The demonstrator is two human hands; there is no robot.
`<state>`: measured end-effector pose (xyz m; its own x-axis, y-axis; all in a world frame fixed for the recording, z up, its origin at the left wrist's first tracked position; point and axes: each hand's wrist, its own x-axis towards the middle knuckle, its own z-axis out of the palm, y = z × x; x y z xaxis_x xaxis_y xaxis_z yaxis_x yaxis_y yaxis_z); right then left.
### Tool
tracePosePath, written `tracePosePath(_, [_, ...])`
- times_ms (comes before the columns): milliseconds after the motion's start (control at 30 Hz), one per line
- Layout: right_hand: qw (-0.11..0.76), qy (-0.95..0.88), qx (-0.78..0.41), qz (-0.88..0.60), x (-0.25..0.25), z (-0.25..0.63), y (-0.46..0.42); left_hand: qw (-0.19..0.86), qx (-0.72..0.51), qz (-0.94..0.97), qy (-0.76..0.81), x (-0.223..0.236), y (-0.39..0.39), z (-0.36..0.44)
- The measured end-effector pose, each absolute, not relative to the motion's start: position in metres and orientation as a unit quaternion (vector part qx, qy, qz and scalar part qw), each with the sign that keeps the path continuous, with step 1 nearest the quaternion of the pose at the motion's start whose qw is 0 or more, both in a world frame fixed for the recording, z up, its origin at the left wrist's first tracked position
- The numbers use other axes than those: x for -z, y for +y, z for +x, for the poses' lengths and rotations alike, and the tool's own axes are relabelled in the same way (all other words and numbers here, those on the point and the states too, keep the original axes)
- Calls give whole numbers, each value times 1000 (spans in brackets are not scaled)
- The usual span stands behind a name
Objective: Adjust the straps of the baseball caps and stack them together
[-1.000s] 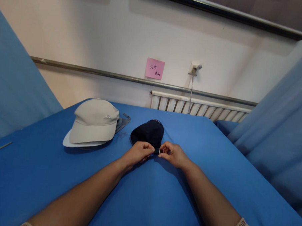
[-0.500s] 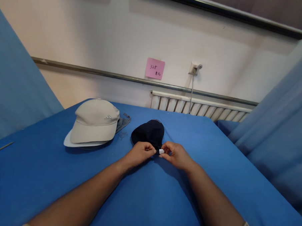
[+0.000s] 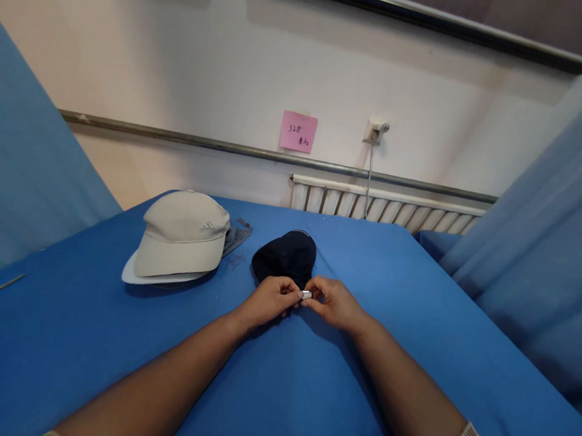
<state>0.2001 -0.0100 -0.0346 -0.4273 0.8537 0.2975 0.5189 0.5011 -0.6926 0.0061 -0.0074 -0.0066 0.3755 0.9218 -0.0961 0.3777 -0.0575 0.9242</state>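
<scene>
A dark navy cap [image 3: 285, 255] lies on the blue-covered table, its brim pointing away from me. My left hand [image 3: 271, 301] pinches the near edge of this cap between thumb and fingers. From the right, my right hand [image 3: 333, 301] has thumb and forefinger closed on a small white piece [image 3: 307, 294] at the same edge. Whether that piece is a label or a buckle is too small to tell. The fingertips of both hands nearly meet there. Left of them sits a beige cap [image 3: 184, 232], stacked over a white-brimmed cap [image 3: 133, 270] and a grey one [image 3: 236, 239].
The blue table cover [image 3: 284, 385] reaches toward a white wall with a metal rail [image 3: 202, 141] and a radiator [image 3: 350, 199]. Blue curtains [image 3: 535, 254] hang on both sides. A thin stick [image 3: 1, 287] lies at the far left.
My right hand has shifted slightly left with the white piece, closer to my left fingertips. The navy cap and the stacked caps stay put.
</scene>
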Motion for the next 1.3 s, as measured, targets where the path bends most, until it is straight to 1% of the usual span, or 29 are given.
tracePosePath(267, [341,-793,-272,-426,33,201,-9,460,-253,700,484,7,-3,-4])
tracePosePath(600, [316,-807,-261,-425,31,194,-12,464,-241,701,485,6,-6,-1])
tracePosePath(800, [326,-801,-264,-427,31,197,-12,432,-203,732,486,-6,-5,-11])
tracePosePath(1133, [314,-818,-254,-410,32,192,-13,397,-206,749,489,3,-5,-6])
tracePosePath(1300, [315,-811,-263,-416,33,193,-12,388,-183,751,502,-1,-7,-7])
